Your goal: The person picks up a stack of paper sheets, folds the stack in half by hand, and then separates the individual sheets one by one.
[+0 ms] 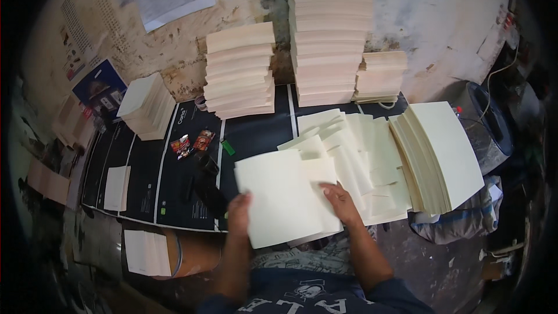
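Observation:
A large folded cream paper section (276, 197) is held up over the near edge of the table, its broad face toward me. My left hand (239, 212) is closed on its left edge; some fingers are hidden behind the sheet. On the other side, my right hand (340, 202) is closed on a paper piece (319, 183) that overlaps behind the large one, with the thumb on top. Loose cream sheets (372, 163) lie fanned out just beyond and to the right of my right hand. Farther right leans a thick pile of cream sheets (450, 151).
Against the wall rise a tall paper stack (328, 40) and a shorter one (239, 75). A paper block (145, 107) stands at the left. On the black table (154, 168) lie a green lighter (228, 147) and small red packets (203, 139). A dark drum (488, 122) stands right.

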A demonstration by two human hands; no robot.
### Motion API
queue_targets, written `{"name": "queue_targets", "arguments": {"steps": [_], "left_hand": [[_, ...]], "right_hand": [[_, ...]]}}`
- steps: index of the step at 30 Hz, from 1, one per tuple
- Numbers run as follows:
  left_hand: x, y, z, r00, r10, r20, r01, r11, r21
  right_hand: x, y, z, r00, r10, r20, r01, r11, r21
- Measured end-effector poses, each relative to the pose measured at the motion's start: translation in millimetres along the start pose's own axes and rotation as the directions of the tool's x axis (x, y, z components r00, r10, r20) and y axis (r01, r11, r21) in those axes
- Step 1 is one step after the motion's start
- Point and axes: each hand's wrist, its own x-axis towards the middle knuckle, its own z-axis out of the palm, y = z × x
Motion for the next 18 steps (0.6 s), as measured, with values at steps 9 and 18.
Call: {"name": "queue_targets", "arguments": {"steps": [9,18], "left_hand": [[-2,-5,-53,0.856,0.481,0.191,-0.457,0.529,0.715],[-3,15,12,0.993,0.079,0.089,-0.072,0.994,-0.079]], "right_hand": [[1,8,-5,0.981,0.179,-0.069,-0.181,0.983,-0.027],[0,16,-4,0.998,0.048,0.038,-0.051,0.997,0.066]]}}
